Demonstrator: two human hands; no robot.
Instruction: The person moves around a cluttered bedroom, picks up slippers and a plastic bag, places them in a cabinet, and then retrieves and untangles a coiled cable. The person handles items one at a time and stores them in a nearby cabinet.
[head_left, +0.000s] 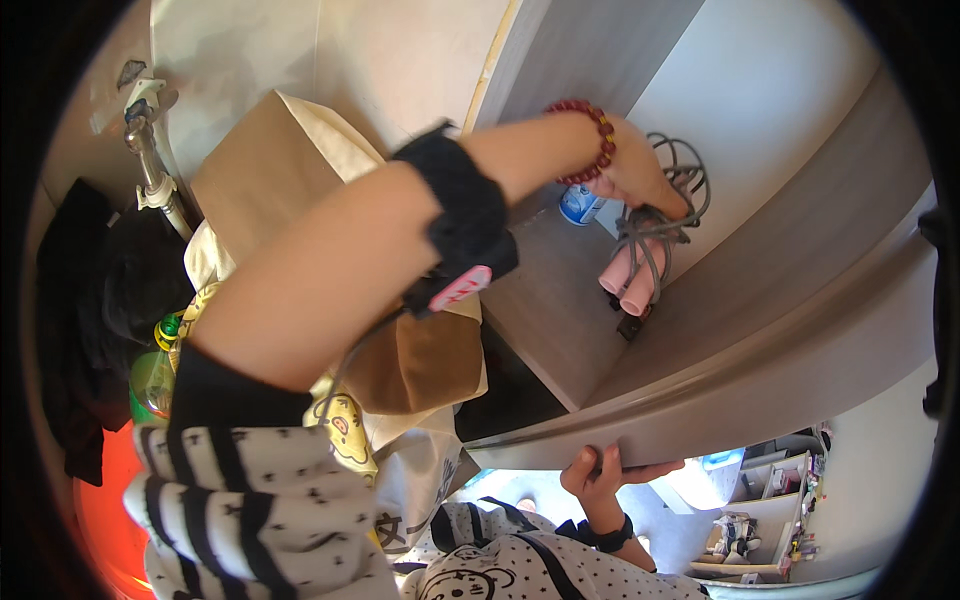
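Note:
My left hand reaches far across, inside a grey compartment. Its fingers are closed around a bundle of looped grey cord with two pink tube-shaped handles, which looks like a skipping rope. A small dark piece lies just below the handles; I cannot make out what it is. Close behind my left wrist stands a blue and white can. Lower down, my right hand rests against the lower edge of the curved grey panel, thumb up and fingers stretched out along it.
A brown and cream bag stands beneath my left arm, near a yellow patterned cloth. Farther left are a metal rail, dark clothing, a green bottle and a red-orange object. Shelves with small items appear at lower right.

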